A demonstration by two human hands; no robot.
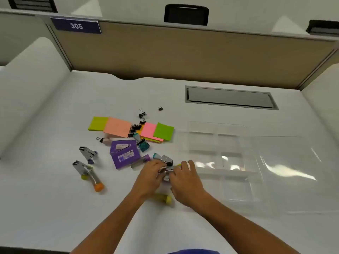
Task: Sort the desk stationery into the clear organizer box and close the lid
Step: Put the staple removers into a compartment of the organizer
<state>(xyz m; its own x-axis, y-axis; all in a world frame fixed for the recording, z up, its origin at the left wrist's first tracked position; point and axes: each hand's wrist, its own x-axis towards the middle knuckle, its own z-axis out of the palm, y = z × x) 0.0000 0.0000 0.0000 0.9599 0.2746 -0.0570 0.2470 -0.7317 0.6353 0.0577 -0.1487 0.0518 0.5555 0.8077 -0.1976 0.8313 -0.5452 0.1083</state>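
Fingers of both the left hand [153, 170] and right hand [183, 178] curl round small metal staplers [167, 165] just left of the open clear organizer box [218, 154]; gather them snugly, then lower into one compartment.

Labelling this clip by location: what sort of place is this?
Probably an office or study-hall cubicle: a white desk walled by tan partition panels, a numbered plate "305", and a cable hatch.

A dark blue sign [76, 26] on the partition's top edge, upper left of the frame, reads "305" in white. Labels on the purple boxes [124, 153] are too small to read.
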